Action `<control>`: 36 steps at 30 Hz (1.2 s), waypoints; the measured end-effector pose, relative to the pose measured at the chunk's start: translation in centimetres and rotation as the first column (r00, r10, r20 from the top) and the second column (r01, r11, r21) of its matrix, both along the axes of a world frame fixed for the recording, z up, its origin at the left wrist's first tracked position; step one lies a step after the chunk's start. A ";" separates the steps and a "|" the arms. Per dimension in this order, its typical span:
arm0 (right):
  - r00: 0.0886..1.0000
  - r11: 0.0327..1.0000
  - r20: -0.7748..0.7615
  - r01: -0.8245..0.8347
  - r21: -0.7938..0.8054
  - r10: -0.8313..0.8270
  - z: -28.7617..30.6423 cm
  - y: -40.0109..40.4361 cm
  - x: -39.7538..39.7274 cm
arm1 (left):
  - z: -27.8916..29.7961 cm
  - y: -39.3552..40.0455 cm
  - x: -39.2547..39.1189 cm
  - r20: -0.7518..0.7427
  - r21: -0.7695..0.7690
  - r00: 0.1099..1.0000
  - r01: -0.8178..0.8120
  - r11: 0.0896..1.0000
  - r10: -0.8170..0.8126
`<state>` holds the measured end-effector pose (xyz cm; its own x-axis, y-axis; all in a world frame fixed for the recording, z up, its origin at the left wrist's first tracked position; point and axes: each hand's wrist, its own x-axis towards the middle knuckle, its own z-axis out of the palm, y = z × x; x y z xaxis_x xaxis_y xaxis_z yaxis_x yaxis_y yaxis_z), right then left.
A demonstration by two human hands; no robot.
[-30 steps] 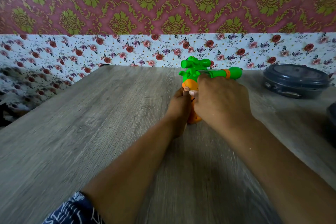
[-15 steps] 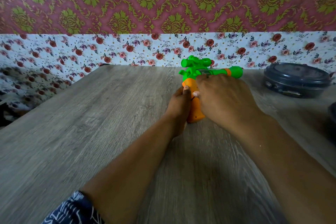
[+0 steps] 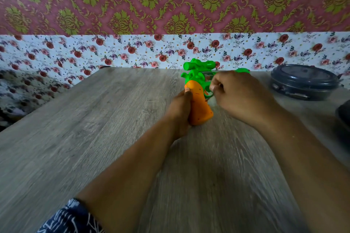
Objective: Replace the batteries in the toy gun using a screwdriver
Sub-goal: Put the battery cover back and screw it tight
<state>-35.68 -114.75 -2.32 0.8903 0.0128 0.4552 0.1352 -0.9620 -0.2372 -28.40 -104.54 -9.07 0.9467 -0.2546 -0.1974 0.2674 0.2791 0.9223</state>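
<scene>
A green-and-orange moulded plastic toy gun stands at the grey wood-grain bench's 12 o'clock. The left hand grips its smooth orange handle; the right hand curls over its green body. A round dark lidded container sits at 2 o'clock.

Sitting under the hands, a grey wood-grain table; rising beyond the hands, floral wallpaper under maroon damask wallpaper.

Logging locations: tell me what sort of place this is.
Probably a home room: damask wallpaper above a floral border, a wood-grain table, and a lidded dark container.
</scene>
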 end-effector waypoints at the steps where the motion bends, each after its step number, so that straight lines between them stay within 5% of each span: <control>1: 0.999 0.997 0.030 -0.012 0.073 0.010 0.2 -0.1 0.1 | 0.2 0.2 -0.1 -0.037 -0.037 0.999 0.006 0.999 -0.008; 10: 0.969 0.860 0.152 -0.244 0.448 0.196 -0.1 0.0 0.2 | 0.8 1.4 0.1 -0.148 -0.212 0.983 0.077 0.974 -0.110; 36: 0.960 0.948 0.108 -0.274 0.160 0.259 -0.9 0.5 0.5 | 1.5 1.3 -1.0 -0.082 -0.169 0.985 0.135 0.976 -0.151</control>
